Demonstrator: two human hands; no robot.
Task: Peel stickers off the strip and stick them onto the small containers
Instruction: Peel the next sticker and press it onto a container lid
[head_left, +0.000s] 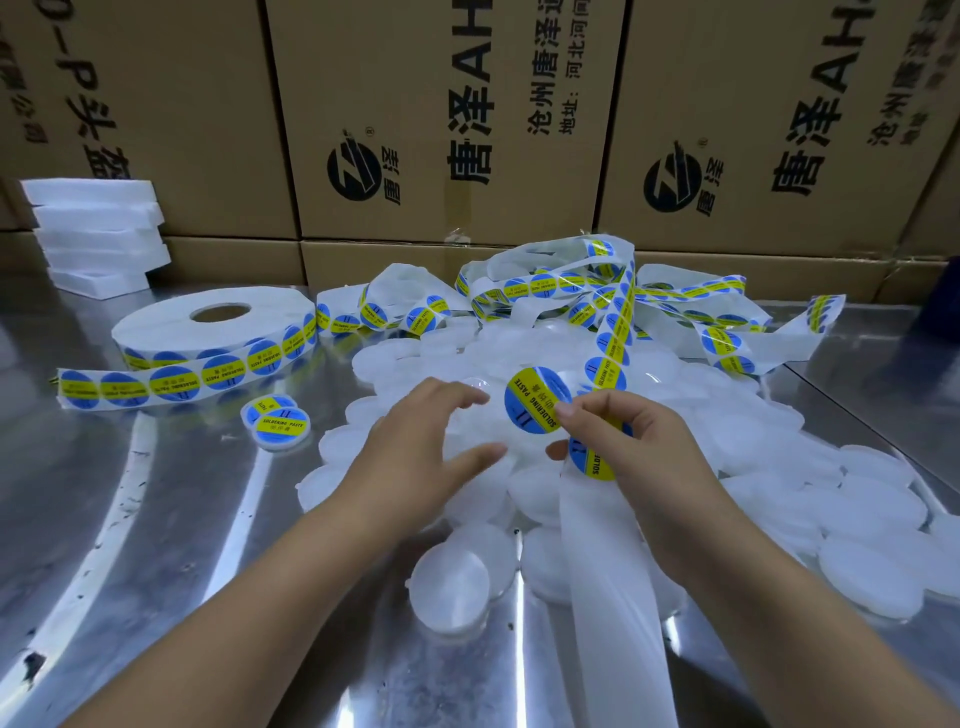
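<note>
Fingertips (566, 410) of right hand (618, 441) pinching rim of round sticker (535, 400), strip (615, 332) trailing behind, over pile of small containers (452, 592). Left hand (415, 441) hovering over pile, fingers spread, gripping nothing. Sticker likely thin, floppy, tacky — handling by edge only. Print reading "SOLDERING PASTE"; cartons (441, 130) reading "唐泽 AH".
</note>
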